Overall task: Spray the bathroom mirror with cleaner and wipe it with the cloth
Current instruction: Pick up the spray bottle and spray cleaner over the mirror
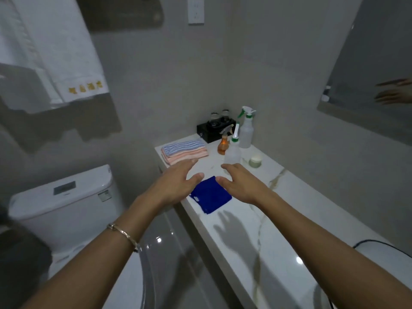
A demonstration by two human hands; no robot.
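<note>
A folded blue cloth (211, 195) lies on the white marble counter (256, 230). My left hand (178, 179) hovers over the cloth's left side, fingers spread, holding nothing. My right hand (240, 181) hovers over its right side, also open and empty. Beyond my right fingertips stands a clear spray bottle with a green collar (233, 150). Behind it are a small orange spray bottle (223, 144) and a taller white spray bottle with a green trigger (246, 128). The mirror (374, 63) hangs on the right wall and reflects my hands.
A striped folded towel (184, 151) lies at the counter's far end, beside a black tray with glasses (215, 129). A small round jar (255, 160) sits near the wall. A toilet (64, 197) stands to the left, a white towel (51, 52) hangs above, and a black cable (379, 244) crosses the right.
</note>
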